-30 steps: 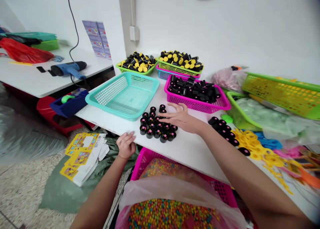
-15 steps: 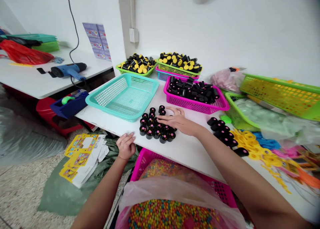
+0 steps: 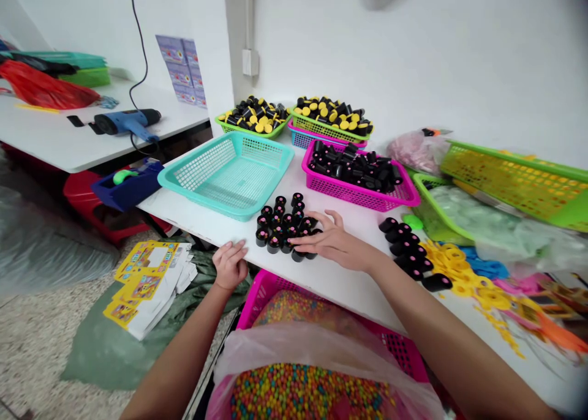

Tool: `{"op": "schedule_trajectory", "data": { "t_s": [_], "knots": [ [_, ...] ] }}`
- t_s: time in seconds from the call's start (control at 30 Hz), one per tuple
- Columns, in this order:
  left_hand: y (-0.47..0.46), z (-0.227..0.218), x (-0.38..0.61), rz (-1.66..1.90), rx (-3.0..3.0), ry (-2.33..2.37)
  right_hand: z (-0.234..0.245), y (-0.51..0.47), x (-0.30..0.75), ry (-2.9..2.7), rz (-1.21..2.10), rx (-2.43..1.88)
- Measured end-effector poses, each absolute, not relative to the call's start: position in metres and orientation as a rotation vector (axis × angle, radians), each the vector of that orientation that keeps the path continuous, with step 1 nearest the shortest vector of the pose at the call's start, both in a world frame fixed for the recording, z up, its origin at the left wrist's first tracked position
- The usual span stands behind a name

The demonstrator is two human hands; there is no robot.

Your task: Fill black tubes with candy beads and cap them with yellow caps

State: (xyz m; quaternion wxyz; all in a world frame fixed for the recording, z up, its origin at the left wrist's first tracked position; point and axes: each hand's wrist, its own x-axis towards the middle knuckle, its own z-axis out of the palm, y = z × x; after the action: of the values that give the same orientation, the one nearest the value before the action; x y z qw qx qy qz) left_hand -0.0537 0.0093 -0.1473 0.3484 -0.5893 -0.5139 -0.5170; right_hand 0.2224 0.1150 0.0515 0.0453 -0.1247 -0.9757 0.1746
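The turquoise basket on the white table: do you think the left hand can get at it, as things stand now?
Probably yes. The left hand is at the table's front edge, close to the turquoise basket, and nothing appears to stand between them.

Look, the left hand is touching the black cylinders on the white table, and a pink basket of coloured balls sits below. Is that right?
Not quite: the right hand, not the left, touches the black cylinders; the head view shows it. The left hand is at the edge of the white table. The pink basket of coloured balls is below, as you said.
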Motion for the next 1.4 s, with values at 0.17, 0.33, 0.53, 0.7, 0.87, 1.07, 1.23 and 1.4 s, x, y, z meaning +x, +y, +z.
{"op": "schedule_trajectory", "data": {
  "t_s": [0.17,0.33,0.53,0.7,0.87,1.07,1.23,1.4],
  "knots": [
    [0.008,-0.147,-0.054,-1.332,-1.531,-1.343,0.058,0.114,0.234,-2.832,0.628,-0.480],
    [0.008,-0.148,-0.053,-1.331,-1.522,-1.364,0.052,0.108,0.262,-2.750,0.411,-0.676],
    [0.009,-0.153,-0.055,-1.343,-1.521,-1.387,0.026,0.096,0.271,-2.925,0.257,-0.851],
    [0.009,-0.152,-0.055,-1.357,-1.544,-1.368,0.030,0.098,0.270,-2.929,0.240,-0.822],
    [0.008,-0.147,-0.054,-1.367,-1.553,-1.332,0.048,0.111,0.261,-2.915,0.210,-0.820],
    [0.009,-0.148,-0.055,-1.369,-1.555,-1.335,0.046,0.125,0.244,-2.918,0.162,-0.786],
    [0.009,-0.151,-0.056,-1.349,-1.536,-1.346,0.037,0.124,0.243,-2.907,0.171,-0.795],
    [0.010,-0.153,-0.056,-1.336,-1.521,-1.356,0.037,0.124,0.243,-2.920,0.167,-0.823]
  ]
}}
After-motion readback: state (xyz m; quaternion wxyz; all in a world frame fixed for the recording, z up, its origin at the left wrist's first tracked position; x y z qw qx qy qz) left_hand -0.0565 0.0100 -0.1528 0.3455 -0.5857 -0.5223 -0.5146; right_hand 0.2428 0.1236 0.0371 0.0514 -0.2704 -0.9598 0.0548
